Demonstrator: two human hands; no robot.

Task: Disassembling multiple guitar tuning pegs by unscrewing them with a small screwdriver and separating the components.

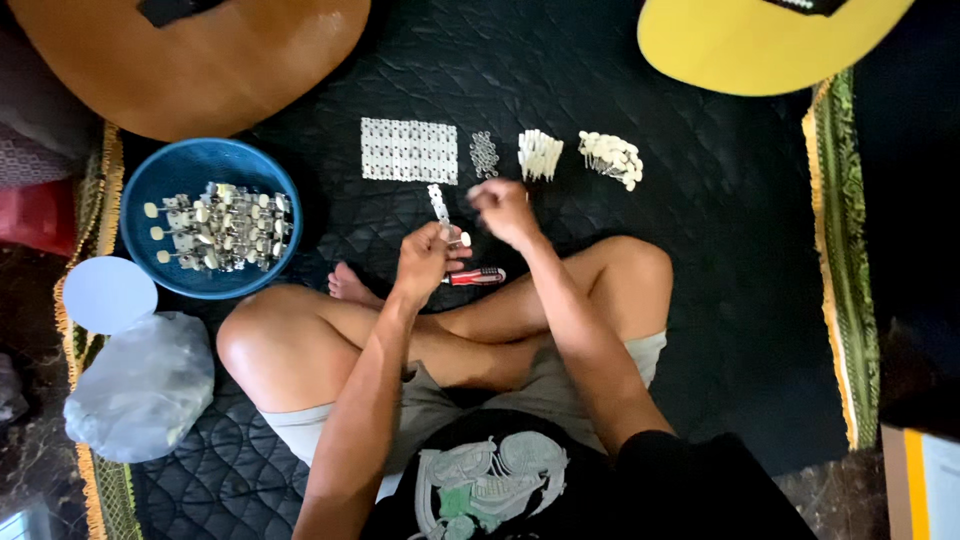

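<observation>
**Tuner strip being assembled at frame centre**

A metal tuner strip (440, 208) is being held in the closed grip of the left hand (425, 262). The right hand (505, 210) is pinched, apparently fitting a small part. More parts are lying above; steady alignment is likely needed next.

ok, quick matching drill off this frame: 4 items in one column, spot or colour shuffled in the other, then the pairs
Things:
1. bowl
2. screwdriver
3. metal strip
4. round lid

Places or colours:
A. red handle, on the mat by the crossed legs
B. held up in the left hand
C. blue, full of assembled tuner parts
D. pale, flat on the floor beside a plastic bag

Pairs: 1-C, 2-A, 3-B, 4-D
</observation>
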